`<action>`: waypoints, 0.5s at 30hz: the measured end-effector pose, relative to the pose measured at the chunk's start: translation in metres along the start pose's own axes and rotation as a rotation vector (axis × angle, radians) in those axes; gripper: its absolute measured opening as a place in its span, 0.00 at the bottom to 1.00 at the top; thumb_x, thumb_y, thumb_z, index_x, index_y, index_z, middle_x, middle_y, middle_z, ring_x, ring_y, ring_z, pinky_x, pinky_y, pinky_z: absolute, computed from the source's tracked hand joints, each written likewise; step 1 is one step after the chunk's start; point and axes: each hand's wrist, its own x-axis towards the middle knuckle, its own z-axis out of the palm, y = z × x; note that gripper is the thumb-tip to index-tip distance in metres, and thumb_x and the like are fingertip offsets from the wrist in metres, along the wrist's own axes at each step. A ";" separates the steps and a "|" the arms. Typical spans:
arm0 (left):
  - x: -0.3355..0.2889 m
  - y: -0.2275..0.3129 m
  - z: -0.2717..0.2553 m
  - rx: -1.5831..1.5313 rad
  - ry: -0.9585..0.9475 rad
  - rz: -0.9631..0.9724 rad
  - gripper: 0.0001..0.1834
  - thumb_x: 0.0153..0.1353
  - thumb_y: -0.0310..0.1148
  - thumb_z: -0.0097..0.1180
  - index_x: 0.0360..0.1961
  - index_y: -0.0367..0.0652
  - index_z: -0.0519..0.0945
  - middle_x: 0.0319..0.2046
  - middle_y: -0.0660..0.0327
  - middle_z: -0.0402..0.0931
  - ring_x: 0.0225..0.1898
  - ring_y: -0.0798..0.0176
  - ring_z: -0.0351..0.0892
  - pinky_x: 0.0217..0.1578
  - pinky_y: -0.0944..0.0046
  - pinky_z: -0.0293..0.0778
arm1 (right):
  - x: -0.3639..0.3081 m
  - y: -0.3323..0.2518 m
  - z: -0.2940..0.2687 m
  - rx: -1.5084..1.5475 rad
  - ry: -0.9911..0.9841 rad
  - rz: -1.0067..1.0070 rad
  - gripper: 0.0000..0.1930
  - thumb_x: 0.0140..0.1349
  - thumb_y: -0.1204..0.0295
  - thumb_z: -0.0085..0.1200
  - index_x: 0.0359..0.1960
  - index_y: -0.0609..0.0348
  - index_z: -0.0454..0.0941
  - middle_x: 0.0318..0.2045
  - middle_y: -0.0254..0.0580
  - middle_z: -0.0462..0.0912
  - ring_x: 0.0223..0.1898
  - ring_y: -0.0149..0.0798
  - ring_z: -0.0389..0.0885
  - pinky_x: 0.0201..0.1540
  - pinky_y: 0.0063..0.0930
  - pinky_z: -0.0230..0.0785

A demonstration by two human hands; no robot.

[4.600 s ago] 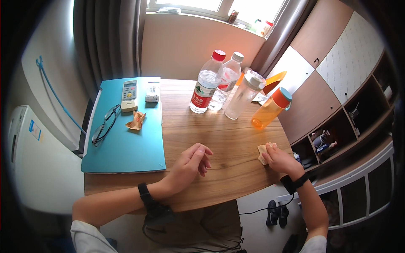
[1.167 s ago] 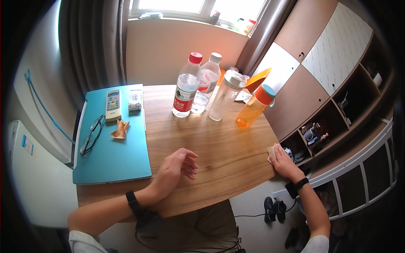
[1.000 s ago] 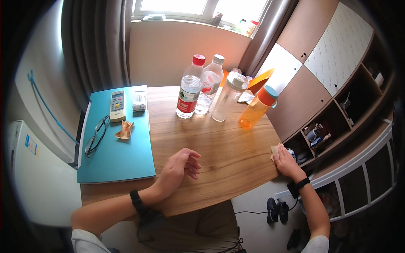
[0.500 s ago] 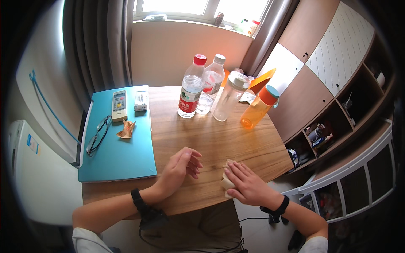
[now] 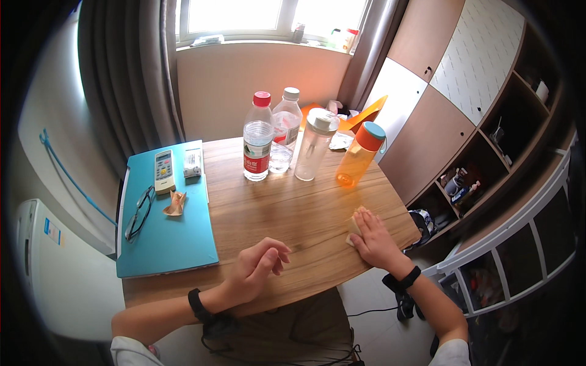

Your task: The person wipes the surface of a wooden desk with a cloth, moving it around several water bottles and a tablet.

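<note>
My right hand lies over a folded beige cloth and presses it onto the wooden table near its right side. Fingers and thumb cover most of the cloth; only its left edge shows. My left hand hovers by the table's front edge, fingers loosely curled, holding nothing. Beyond the hands stand a red-capped water bottle, a white-capped plastic bottle, a clear bottle with a pale lid and an orange bottle with a teal cap.
At left a turquoise folder carries glasses, a remote control, a small white box and a crumpled brown paper. A white curved rail stands right of the table, before a shelf cabinet.
My right hand has slid the cloth away from me and to the right across the tabletop. My left hand stays near the front edge, its fingers slightly more curled. The view has shifted a little.
</note>
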 end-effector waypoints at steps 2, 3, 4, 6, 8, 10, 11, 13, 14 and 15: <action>-0.002 -0.001 0.001 0.046 -0.036 0.007 0.22 0.82 0.44 0.35 0.51 0.36 0.76 0.38 0.59 0.80 0.37 0.68 0.80 0.43 0.66 0.77 | 0.001 -0.023 0.002 0.018 -0.029 -0.004 0.34 0.76 0.55 0.44 0.73 0.71 0.59 0.74 0.65 0.58 0.77 0.60 0.54 0.78 0.52 0.42; -0.001 -0.002 0.001 0.050 -0.040 0.003 0.22 0.82 0.44 0.35 0.51 0.36 0.76 0.38 0.59 0.80 0.37 0.68 0.80 0.43 0.66 0.77 | 0.000 -0.036 0.004 0.000 -0.040 -0.094 0.34 0.76 0.54 0.44 0.73 0.69 0.59 0.74 0.64 0.59 0.77 0.60 0.54 0.78 0.53 0.42; -0.002 -0.003 -0.001 0.025 -0.028 -0.018 0.22 0.82 0.44 0.35 0.51 0.36 0.76 0.39 0.58 0.80 0.37 0.68 0.80 0.43 0.66 0.77 | -0.001 -0.052 0.005 -0.021 -0.054 -0.184 0.34 0.76 0.54 0.44 0.74 0.68 0.60 0.74 0.64 0.59 0.77 0.59 0.54 0.78 0.54 0.42; -0.003 -0.006 -0.004 0.008 -0.011 -0.047 0.22 0.82 0.44 0.35 0.51 0.35 0.75 0.39 0.58 0.80 0.37 0.67 0.80 0.43 0.65 0.77 | -0.004 -0.090 0.001 -0.033 -0.090 -0.341 0.34 0.76 0.51 0.42 0.75 0.63 0.60 0.75 0.60 0.60 0.77 0.56 0.56 0.78 0.55 0.43; 0.000 -0.008 -0.005 -0.084 0.012 -0.095 0.22 0.82 0.43 0.35 0.51 0.35 0.75 0.40 0.58 0.80 0.39 0.67 0.80 0.44 0.65 0.77 | -0.009 -0.119 -0.002 0.032 -0.107 -0.419 0.34 0.76 0.50 0.43 0.75 0.61 0.60 0.75 0.59 0.60 0.77 0.56 0.57 0.78 0.55 0.43; 0.002 -0.007 -0.005 -0.090 0.020 -0.097 0.22 0.82 0.43 0.35 0.50 0.35 0.75 0.40 0.58 0.80 0.39 0.66 0.80 0.45 0.65 0.77 | -0.007 -0.133 -0.004 0.108 -0.125 -0.508 0.35 0.76 0.49 0.43 0.75 0.59 0.60 0.75 0.57 0.60 0.76 0.55 0.58 0.78 0.56 0.43; 0.003 -0.007 -0.005 -0.101 0.028 -0.097 0.21 0.82 0.43 0.36 0.50 0.35 0.75 0.40 0.58 0.80 0.40 0.66 0.80 0.46 0.66 0.77 | -0.003 -0.136 -0.006 0.133 -0.135 -0.534 0.35 0.76 0.48 0.44 0.75 0.58 0.60 0.75 0.57 0.60 0.76 0.55 0.59 0.78 0.56 0.44; 0.004 -0.009 -0.005 -0.074 0.048 -0.075 0.21 0.82 0.42 0.36 0.50 0.35 0.75 0.40 0.58 0.80 0.40 0.65 0.81 0.47 0.65 0.76 | 0.009 -0.136 -0.007 0.171 -0.156 -0.572 0.35 0.74 0.47 0.47 0.73 0.60 0.63 0.74 0.58 0.61 0.75 0.56 0.59 0.77 0.56 0.48; 0.003 -0.009 -0.005 -0.051 0.063 -0.049 0.20 0.82 0.41 0.37 0.50 0.34 0.75 0.39 0.58 0.80 0.41 0.65 0.81 0.49 0.65 0.76 | 0.015 -0.135 -0.009 0.177 -0.158 -0.578 0.35 0.74 0.47 0.47 0.73 0.60 0.63 0.74 0.58 0.61 0.75 0.56 0.59 0.77 0.56 0.48; 0.003 -0.008 -0.004 -0.049 0.069 -0.052 0.20 0.82 0.41 0.37 0.50 0.34 0.75 0.39 0.58 0.80 0.41 0.65 0.81 0.49 0.65 0.76 | 0.020 -0.134 -0.012 0.221 -0.159 -0.566 0.35 0.74 0.48 0.48 0.72 0.61 0.64 0.73 0.59 0.62 0.74 0.57 0.61 0.77 0.55 0.49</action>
